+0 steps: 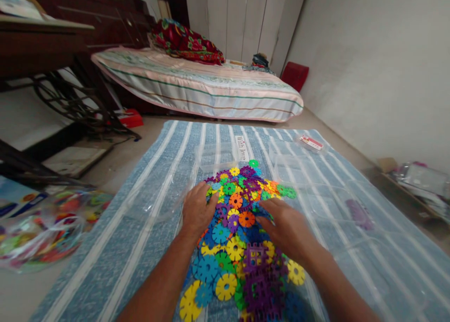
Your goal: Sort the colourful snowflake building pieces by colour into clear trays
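A heap of colourful plastic snowflake discs [235, 228] lies on a blue-and-white striped mat [147, 228]. Purple square grid pieces [262, 275] sit at the heap's near right. My left hand [196, 210] rests palm down on the heap's left edge, fingers curled over the discs. My right hand [284, 228] lies on the heap's right side, its fingers reaching into the pieces. What either hand grips, if anything, is hidden under the fingers.
Clear plastic containers [291, 167] stand on the mat behind the heap; one at the right [356, 214] holds a purple piece. A plastic bag of toys [45, 228] lies at left. A mattress [197, 85] and a dark table frame [70, 101] stand beyond.
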The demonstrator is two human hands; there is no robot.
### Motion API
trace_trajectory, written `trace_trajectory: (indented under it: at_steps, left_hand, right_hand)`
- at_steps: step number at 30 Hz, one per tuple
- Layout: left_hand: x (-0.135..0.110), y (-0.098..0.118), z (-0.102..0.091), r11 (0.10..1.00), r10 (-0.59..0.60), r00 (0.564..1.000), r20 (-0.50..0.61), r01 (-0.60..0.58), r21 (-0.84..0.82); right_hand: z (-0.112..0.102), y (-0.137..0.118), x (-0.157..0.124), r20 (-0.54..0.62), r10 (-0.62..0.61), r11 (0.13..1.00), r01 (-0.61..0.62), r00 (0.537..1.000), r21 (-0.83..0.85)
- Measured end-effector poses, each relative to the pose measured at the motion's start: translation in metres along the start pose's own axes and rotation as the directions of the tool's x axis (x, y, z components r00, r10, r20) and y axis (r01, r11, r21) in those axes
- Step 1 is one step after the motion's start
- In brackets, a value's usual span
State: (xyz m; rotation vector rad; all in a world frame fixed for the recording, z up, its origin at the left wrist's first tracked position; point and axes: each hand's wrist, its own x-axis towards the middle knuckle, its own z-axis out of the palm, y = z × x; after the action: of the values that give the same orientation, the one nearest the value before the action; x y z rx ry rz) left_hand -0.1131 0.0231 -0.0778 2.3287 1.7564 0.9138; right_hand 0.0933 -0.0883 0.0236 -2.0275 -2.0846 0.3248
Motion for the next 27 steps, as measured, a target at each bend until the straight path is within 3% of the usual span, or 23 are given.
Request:
trace_trajectory:
  at_steps: [8,14,19,21,24,27]
  left_hand:
    - [0.000,-0.002,0.002,0.999,0.007,1.000,0.007,-0.008,0.039]
    - [0.003,-0.005,0.002,0.999,0.031,0.999,-0.016,-0.031,0.012]
    - [0.006,-0.007,0.003,0.999,0.034,0.999,-0.003,-0.034,0.013]
    - [0.006,-0.007,0.002,0.999,0.032,0.999,0.006,-0.032,0.019]
    - [0.007,-0.007,0.002,0.999,0.030,1.000,0.003,-0.030,0.024]
    - [0.007,-0.007,0.002,0.999,0.025,1.000,0.001,-0.025,0.025]
  right_hand:
    - [0.021,-0.021,0.042,-0.063,0.113,0.989,-0.118,0.992,-0.084]
    - [0.032,-0.018,0.035,-0.232,0.116,0.991,-0.098,0.966,0.087]
    - [0.025,-0.014,0.016,-0.318,0.145,0.959,-0.054,0.937,0.280]
    - [0.013,-0.004,0.003,-0.395,0.151,0.953,-0.028,0.906,0.301]
    - [-0.013,0.026,-0.019,-0.557,0.151,0.972,-0.019,0.817,0.236]
    - [-0.041,0.077,-0.039,-0.666,0.209,0.972,-0.228,0.716,0.060]
